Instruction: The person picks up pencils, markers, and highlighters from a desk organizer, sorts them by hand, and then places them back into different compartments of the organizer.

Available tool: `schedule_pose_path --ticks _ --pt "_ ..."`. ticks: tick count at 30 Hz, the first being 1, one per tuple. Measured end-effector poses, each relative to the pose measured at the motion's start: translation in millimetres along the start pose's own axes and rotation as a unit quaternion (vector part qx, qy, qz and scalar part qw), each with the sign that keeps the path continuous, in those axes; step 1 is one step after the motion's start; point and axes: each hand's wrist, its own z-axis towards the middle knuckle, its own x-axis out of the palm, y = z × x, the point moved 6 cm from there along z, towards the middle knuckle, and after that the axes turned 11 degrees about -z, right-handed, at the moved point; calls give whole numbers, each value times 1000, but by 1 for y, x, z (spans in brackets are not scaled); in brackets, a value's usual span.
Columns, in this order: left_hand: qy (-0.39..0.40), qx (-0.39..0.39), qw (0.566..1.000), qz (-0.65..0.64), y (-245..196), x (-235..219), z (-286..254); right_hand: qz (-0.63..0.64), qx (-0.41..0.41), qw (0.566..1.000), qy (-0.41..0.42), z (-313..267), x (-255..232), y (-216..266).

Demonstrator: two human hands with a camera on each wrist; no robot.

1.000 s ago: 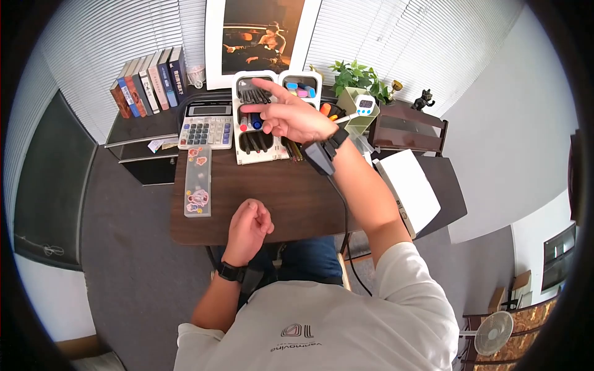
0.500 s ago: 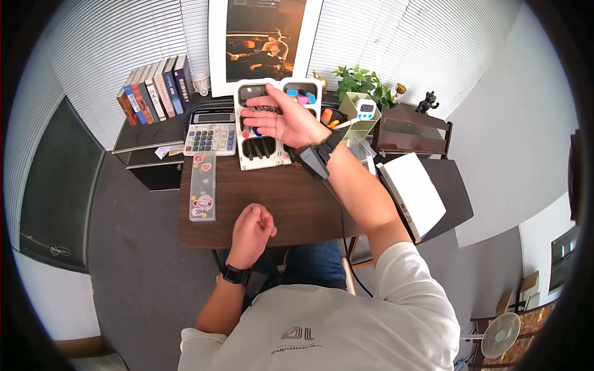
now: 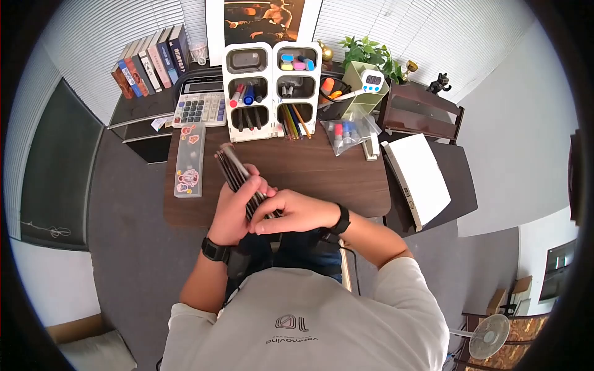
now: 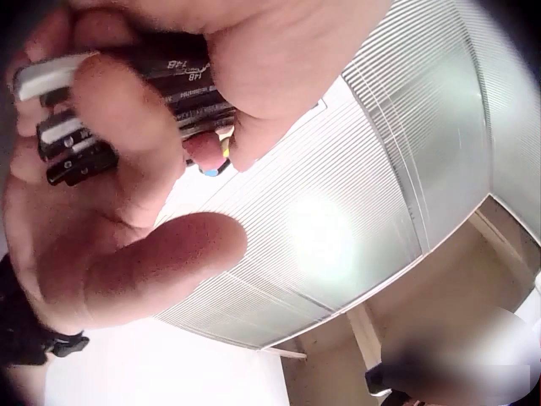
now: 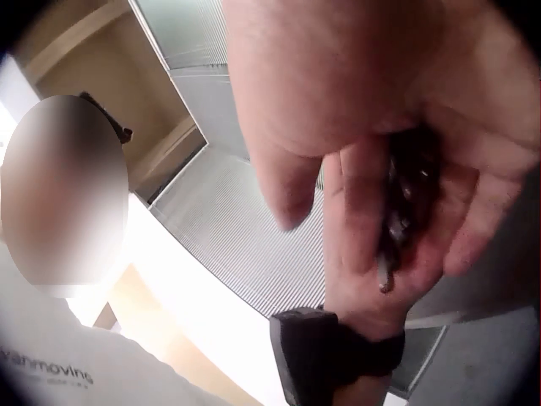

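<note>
A bundle of dark pencils (image 3: 232, 173) slants up from between the two hands, above the near edge of the desk (image 3: 322, 170). My left hand (image 3: 228, 215) grips it around the lower part, thumb across the front. At the lower ends, my right hand (image 3: 300, 213) curls a bent finger over the pencils. The left wrist view shows black pencils (image 4: 190, 89) marked 14B, several with silvery ends. In the right wrist view, pencil ends (image 5: 396, 224) lie against the left palm, between the right thumb and fingers. The hands hide the middle of the bundle.
Behind the hands stands a white six-compartment organizer (image 3: 247, 135) with markers, pencils and erasers. A stickered pencil case (image 3: 190, 154) and a calculator (image 3: 195, 112) are on the left. A clear bag (image 3: 359, 139), green holder (image 3: 364, 93) and white box (image 3: 421, 176) are on the right.
My right hand has come down from the organizer, bringing the pencils from its upper left compartment. My left hand, idle before, now grips them, and both hands meet near the desk's front edge.
</note>
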Motion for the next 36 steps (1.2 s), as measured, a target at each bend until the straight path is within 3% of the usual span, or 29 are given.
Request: schedule_pose_path --ticks 1,3,4,5,8,9,11,12,17,19,20,23,24,25,27,30,36 --pt "-2 -1 1000 4 -2 3 2 3 -3 1000 -1 0 -9 4" --pt "-52 83 995 -21 -20 5 5 0 28 997 68 4 -21 7" --pt "-80 137 987 -7 -30 5 7 -92 -56 994 27 9 -36 12" --pt "-80 141 987 -3 -34 3 10 -139 -129 981 -39 14 -48 13" --pt "-154 231 941 192 -47 -10 14 -129 -69 982 -116 29 -72 7" --pt "-156 232 940 196 -42 -9 15 -126 -72 983 -115 31 -70 6" --pt "-217 257 901 274 -36 -8 13 -125 -47 963 -233 29 -76 -4" --pt "-238 242 908 245 -33 -7 12 -111 -90 954 -262 29 -72 -4" --pt "-130 295 901 289 -15 -15 18 -146 -137 939 -280 14 -52 -15" --pt "-95 275 823 488 1 -12 16 -28 -111 953 -281 11 -45 -24" --pt "-91 267 804 524 3 -14 14 -60 -95 955 -275 10 -45 -25" --pt "-92 295 829 466 3 -15 17 -155 -113 936 -296 5 -57 -13" --pt "-142 224 815 516 -5 -4 19 -188 -128 918 -325 2 -60 -11" --pt "-139 222 814 519 -6 5 21 -186 -128 917 -330 1 -60 -12" --pt "-111 276 771 564 -7 25 23 -192 -129 897 -377 -3 -64 -13" --pt "-116 249 792 546 -2 26 29 -163 -99 901 -388 -2 -66 -24" --pt "-97 236 771 584 12 3 24 -119 -115 908 -386 -2 -68 -25"
